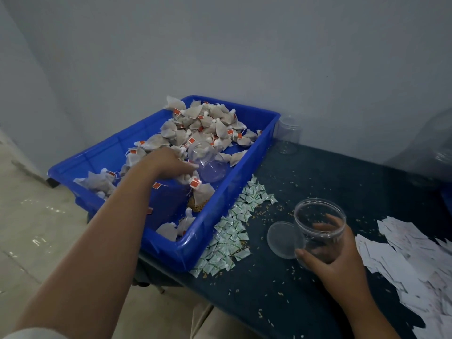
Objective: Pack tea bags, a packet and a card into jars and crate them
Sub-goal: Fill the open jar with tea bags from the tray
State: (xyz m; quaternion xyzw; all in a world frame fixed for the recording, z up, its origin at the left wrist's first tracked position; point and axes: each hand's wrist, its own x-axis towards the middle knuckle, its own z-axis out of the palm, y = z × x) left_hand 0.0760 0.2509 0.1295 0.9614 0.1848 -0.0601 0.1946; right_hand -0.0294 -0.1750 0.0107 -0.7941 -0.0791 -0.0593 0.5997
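Fingers of the left hand (168, 162) curl round a few tea bags (220, 126) in the middle of the blue tray (244, 182), touching a tipped jar (208, 162) that lies there; the fingertips are hidden among the bags. Right of the tray, the right hand (342, 263) has its fingers wrapped round an open jar (320, 223) over the desk (318, 172), with the lid (281, 238) just beside it. Packets (234, 228) lie along the tray's right wall. Further right, the cards (403, 253) are cut off at the picture edge.

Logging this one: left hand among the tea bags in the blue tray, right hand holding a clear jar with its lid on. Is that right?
Not quite: the head view shows the jar in the right hand open, its lid lying on the table beside it. The left hand is indeed among the tea bags in the blue tray.
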